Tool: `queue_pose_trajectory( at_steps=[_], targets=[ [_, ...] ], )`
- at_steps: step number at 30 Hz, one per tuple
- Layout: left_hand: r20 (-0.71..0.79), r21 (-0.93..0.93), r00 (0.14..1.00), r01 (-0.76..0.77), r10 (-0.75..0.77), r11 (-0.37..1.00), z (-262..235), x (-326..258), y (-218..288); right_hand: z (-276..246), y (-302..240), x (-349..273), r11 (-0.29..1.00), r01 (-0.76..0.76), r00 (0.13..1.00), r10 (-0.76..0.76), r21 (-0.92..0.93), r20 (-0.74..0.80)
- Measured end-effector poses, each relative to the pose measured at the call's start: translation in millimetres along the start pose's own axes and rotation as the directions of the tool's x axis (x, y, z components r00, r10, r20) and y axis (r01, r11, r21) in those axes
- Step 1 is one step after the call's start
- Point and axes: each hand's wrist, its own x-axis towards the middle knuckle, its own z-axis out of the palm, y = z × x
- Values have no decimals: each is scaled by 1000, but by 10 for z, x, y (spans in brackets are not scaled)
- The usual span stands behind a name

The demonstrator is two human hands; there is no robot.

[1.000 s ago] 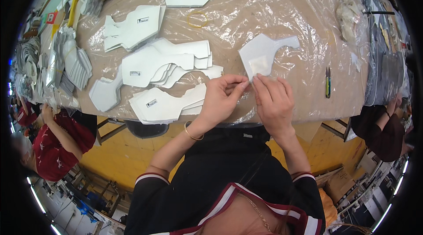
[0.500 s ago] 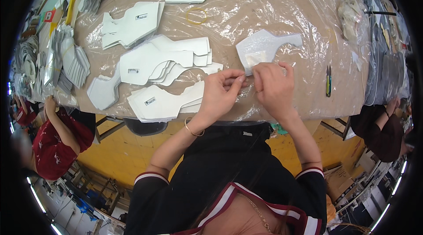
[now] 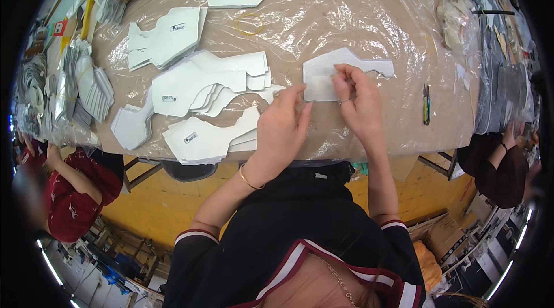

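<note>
White cut piece (image 3: 340,74) lies flat on the plastic-covered tabletop (image 3: 358,13), right of the stacked pieces (image 3: 213,83).
Right hand (image 3: 359,103) pinches its near edge; left hand (image 3: 283,132) rests open beside it. It looks thin, light and bendable, best gripped at an edge.

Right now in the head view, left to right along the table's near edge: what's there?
Pile of grey-white cut pieces → left hand → right hand, fingers on a single white cut piece → small green-handled tool.

One yellow rubber band (image 3: 249,24) and one green-handled snipping tool (image 3: 426,103) lie on the plastic-covered tabletop (image 3: 369,13). Two hands work there: left hand (image 3: 281,132), right hand (image 3: 359,102).
</note>
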Motion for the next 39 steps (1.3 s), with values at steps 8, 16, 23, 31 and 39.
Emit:
queue_pose_trajectory(
  at_steps=[8,16,23,31,39],
  targets=[
    [-42,46,992,-121,123,992,6,152,-176,-7,-78,-40,818,441,890,-451,-369,63],
    [76,-201,995,74,-60,977,-180,254,-235,95,-58,-91,562,668,719,-656,-489,228],
    [92,-260,992,111,-90,959,-191,225,-225,51,-7,-72,263,776,532,-761,-573,371],
    [92,-264,993,93,-71,960,-179,211,-260,49,-27,-82,155,766,505,-745,-623,436],
    [48,-4,975,-218,218,976,-65,114,-224,88,52,-95,731,591,791,-607,-341,69]
  ],
)
